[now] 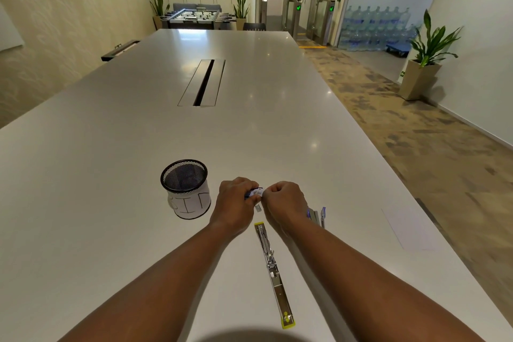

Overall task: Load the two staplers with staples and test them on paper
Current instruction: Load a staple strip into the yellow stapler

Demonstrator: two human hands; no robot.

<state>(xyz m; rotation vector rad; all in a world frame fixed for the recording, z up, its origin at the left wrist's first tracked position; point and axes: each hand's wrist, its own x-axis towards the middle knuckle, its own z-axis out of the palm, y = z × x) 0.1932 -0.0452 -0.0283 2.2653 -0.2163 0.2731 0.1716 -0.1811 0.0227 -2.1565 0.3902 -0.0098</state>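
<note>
A yellow stapler [273, 269] lies swung fully open and flat on the white table [111, 175], between my forearms. Both hands meet just beyond its far tip. My left hand [234, 204] and my right hand [284, 204] are closed together on a small blue-and-white staple box [254, 192]. A short strip of staples [258, 208] lies on the table just below the box. A blue stapler [317, 215] lies to the right, partly hidden behind my right wrist. A white sheet of paper [410, 226] rests near the table's right edge.
A black mesh cup [185, 187] with a paper label stands left of my left hand. A cable slot [204, 82] runs along the table's middle. The table's right edge drops to a carpeted floor with a potted plant [424, 64].
</note>
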